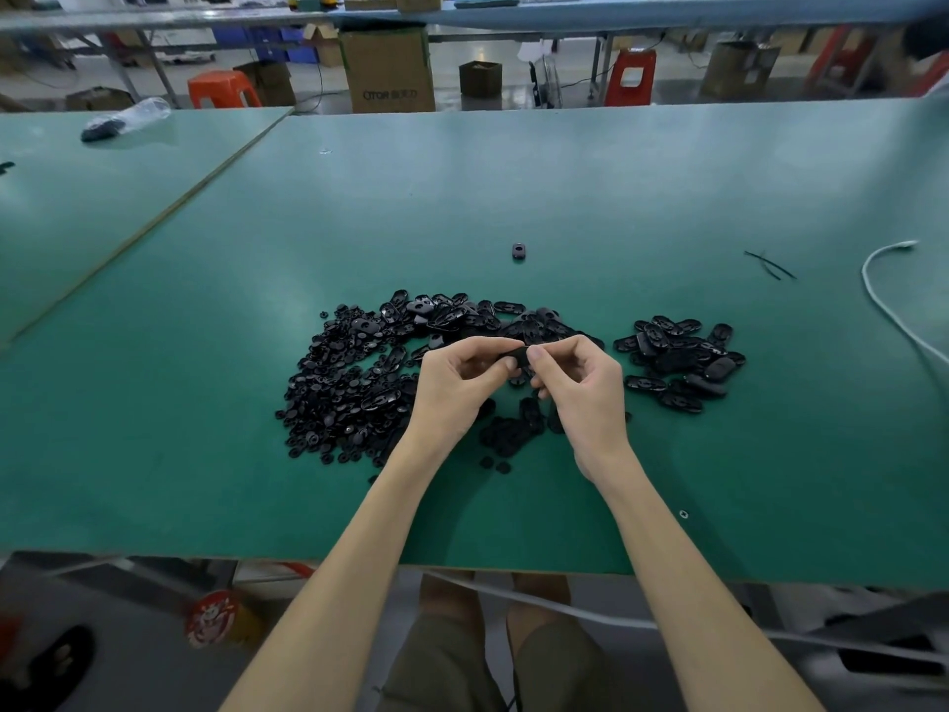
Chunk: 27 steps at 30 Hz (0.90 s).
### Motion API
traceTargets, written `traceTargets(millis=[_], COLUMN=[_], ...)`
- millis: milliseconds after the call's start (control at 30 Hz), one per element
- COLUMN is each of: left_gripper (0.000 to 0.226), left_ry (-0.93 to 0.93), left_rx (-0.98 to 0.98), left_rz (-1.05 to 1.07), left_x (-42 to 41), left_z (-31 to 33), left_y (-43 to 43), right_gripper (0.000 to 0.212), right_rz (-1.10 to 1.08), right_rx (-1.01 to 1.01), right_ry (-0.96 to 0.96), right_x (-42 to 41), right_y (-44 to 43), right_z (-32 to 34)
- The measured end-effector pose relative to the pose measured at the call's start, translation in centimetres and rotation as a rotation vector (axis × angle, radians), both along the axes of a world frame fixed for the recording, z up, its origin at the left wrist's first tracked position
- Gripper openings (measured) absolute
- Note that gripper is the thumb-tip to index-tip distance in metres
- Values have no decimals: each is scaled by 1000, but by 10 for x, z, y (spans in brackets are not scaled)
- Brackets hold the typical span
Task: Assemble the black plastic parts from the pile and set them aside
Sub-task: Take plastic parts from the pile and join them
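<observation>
Pinching one black part point(517, 357) with left hand point(457, 389) and right hand point(585, 395) at frame centre, over the pile point(349, 388).

On your table point(205, 454), the big pile point(349, 382) lies centre frame, a smaller pile point(683, 359) to its right, one lone part point(519, 251) above them.

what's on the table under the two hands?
The left hand and right hand pinch one black part above the main pile. Between the wrists, small round pieces show. What lies directly beneath the palms is covered.
</observation>
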<state>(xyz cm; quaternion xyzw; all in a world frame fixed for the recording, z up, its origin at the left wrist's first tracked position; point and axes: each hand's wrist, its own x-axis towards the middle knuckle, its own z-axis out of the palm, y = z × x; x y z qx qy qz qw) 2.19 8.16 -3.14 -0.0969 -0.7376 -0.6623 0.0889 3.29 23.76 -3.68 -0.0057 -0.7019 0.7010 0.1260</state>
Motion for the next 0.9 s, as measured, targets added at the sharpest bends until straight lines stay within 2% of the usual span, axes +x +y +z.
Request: traceTargets(millis=[267,500,667,767,800,867,900], left_gripper=[17,20,22,23,23,23,23], left_ry=[14,92,118,150,170,187,172], left_rx=[-67,-289,-367,-481,-522,-564,-569], left_rz=[29,142,90,-23,-61,-135,-176], left_x=[0,-5,-12,-15,-15,-17,-19], left_z=[1,14,40,56,60,65,66], left_y=[1,7,32,63,74,93,102], right_gripper=[5,10,8,15,17,25,26], right_rz=[-9,-29,18,-12,26,166,163], right_rx=[-1,33,132,389,340,191,140], right_ry=[3,-7,-29,-190,-203,-65,-27], right_x=[0,-2,-3,-6,-7,-2,2], right_y=[-2,-4,-5,-8,-8,-8,-6], right_z=[0,-1,2,0,-4,-5,-2])
